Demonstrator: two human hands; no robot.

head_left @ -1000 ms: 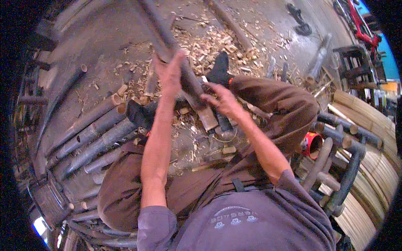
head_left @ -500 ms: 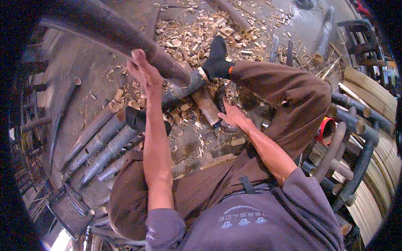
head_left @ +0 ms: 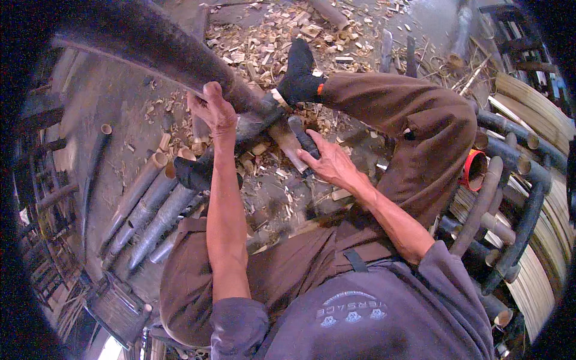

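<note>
A thick dark bamboo pole slants from the upper left toward the middle, its lower end over a crosswise dark pole. My left hand is closed against the near side of the thick pole, thumb up; its fingertips are partly hidden. My right hand is closed round a dark, rounded tool whose exact kind I cannot make out. A pale brown bamboo piece lies beside that tool. My dark-socked feet are near the ends of the crosswise pole.
Wood chips cover the ground beyond my feet. Several cut bamboo tubes lie at the left. At the right are bundled pale strips, a red-rimmed container and a bamboo frame.
My right hand has closed on the dark tool, which now lies higher and more plainly in its grip. The left hand stays against the pole; the view has shifted slightly.
</note>
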